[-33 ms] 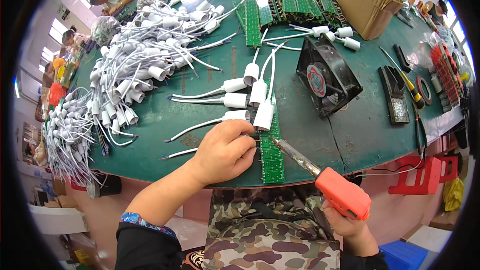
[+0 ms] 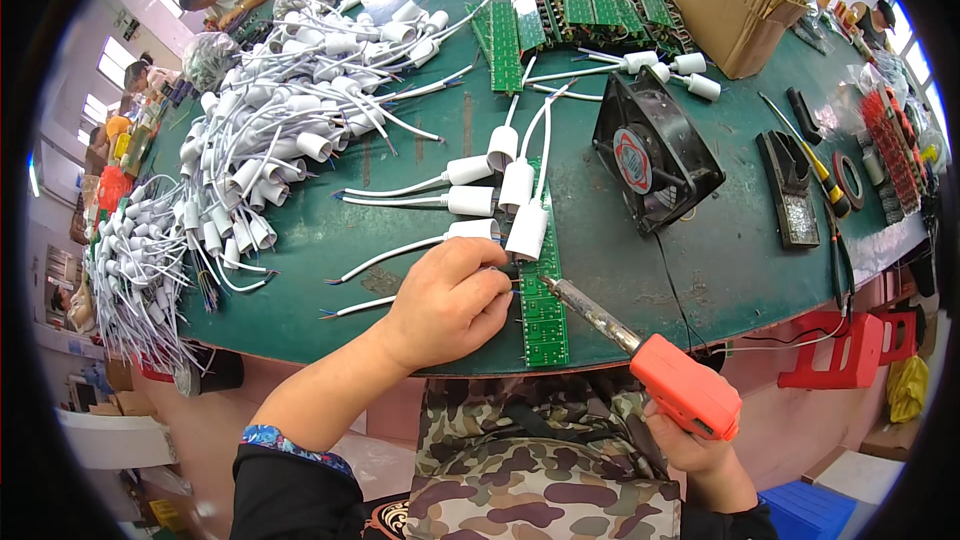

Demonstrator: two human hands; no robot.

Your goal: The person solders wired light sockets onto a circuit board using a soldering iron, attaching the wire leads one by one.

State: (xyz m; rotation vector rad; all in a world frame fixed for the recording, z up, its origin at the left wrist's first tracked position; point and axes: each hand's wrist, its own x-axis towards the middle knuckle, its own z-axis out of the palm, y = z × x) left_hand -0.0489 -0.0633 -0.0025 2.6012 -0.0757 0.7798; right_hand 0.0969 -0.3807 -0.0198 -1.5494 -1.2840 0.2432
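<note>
My left hand point(image 2: 450, 300) is closed at the left edge of a narrow green circuit board point(image 2: 545, 325). Thin wires point(image 2: 513, 285) stick out from its fingertips toward the board, and a white cable point(image 2: 360, 308) comes out from under the hand on the other side; what lies beneath the fingers is hidden. In my right hand point(image 2: 690, 440) is a red-handled soldering iron point(image 2: 600, 320), its tip at the board close to those wires. White cylindrical caps with cables point(image 2: 528, 232) lie over the board's far end. More caps point(image 2: 470, 201) lie in a row to its left.
A black fan point(image 2: 655, 155) stands right of the board. Heaped white cabled caps point(image 2: 270, 110) cover the left side. Stacked green boards point(image 2: 590, 0) and a cardboard box point(image 2: 735, 5) sit at the back. An iron stand point(image 2: 788, 190) and screwdriver point(image 2: 830, 185) lie right. Other people work farther off.
</note>
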